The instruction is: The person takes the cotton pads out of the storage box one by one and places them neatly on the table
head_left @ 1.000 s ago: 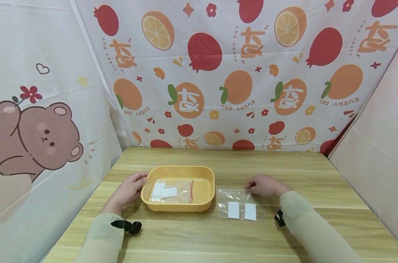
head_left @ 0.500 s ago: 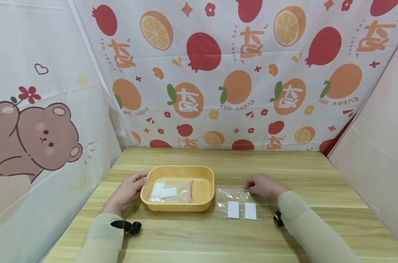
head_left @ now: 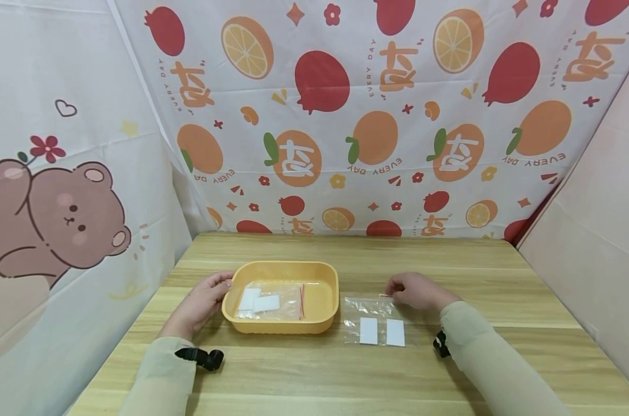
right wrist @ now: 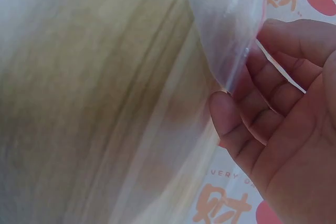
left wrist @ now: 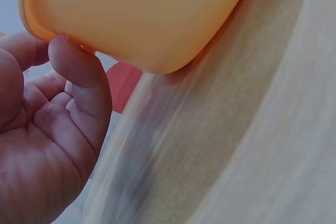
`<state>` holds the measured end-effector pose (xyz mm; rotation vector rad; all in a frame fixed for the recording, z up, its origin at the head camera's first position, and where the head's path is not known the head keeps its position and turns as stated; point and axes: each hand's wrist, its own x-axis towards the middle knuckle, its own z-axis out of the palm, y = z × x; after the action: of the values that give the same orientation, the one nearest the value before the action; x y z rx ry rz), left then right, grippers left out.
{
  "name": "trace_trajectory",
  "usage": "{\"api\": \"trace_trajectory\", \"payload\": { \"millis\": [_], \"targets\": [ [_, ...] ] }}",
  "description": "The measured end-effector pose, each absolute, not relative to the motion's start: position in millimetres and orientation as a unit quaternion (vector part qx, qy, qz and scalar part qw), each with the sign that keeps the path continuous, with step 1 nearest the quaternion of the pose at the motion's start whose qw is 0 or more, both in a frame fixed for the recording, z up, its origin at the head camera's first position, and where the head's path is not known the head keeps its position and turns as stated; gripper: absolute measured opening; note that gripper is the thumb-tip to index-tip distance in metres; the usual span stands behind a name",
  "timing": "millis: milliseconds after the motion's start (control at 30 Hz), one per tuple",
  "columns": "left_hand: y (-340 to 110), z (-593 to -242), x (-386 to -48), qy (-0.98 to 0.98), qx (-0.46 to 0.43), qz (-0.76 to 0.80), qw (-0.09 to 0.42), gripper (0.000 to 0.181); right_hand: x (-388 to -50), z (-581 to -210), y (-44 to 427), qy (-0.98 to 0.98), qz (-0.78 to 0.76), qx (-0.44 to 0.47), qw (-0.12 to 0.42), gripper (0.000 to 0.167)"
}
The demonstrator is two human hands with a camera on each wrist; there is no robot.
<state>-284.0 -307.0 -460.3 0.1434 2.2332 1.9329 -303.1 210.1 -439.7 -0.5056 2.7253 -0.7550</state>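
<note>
At the left end of the yellow tray [head_left: 280,327], my left hand [head_left: 205,297] holds the rim; the left wrist view shows its thumb and fingers bent at the tray's edge [left wrist: 131,19]. Inside the tray lies a clear bag [head_left: 288,312] with a red seal line and white pieces [head_left: 266,304]. Right of the tray, another clear bag [head_left: 361,307] lies on the table with two white rectangles [head_left: 368,331] side by side. My right hand [head_left: 418,290] pinches its far right corner, and the right wrist view shows the film [right wrist: 226,19] at the fingers [right wrist: 226,114].
The wooden table [head_left: 293,375] runs back to a fruit-print cloth [head_left: 345,144]. A cloth with a bear print [head_left: 75,219] hangs on the left, and a plain pale one [head_left: 595,231] on the right.
My right hand has shifted very slightly toward the back of the table, still at the bag's corner. The left hand and the tray show no clear movement.
</note>
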Motion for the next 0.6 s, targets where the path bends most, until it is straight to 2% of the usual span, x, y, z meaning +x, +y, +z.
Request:
{"api": "trace_trajectory", "payload": {
  "millis": [300,600],
  "targets": [
    [-304.8,-457.6,-282.0,0.751,0.042,0.652,0.095,0.047,-302.2,-433.8,210.2,0.936,-0.282,-0.161,0.138,0.014],
    [-306.3,-456.3,-280.5,0.753,0.042,0.65,0.094,0.047,-302.4,-421.1,198.5,0.917,-0.322,-0.21,0.108,0.021]
  ]
}}
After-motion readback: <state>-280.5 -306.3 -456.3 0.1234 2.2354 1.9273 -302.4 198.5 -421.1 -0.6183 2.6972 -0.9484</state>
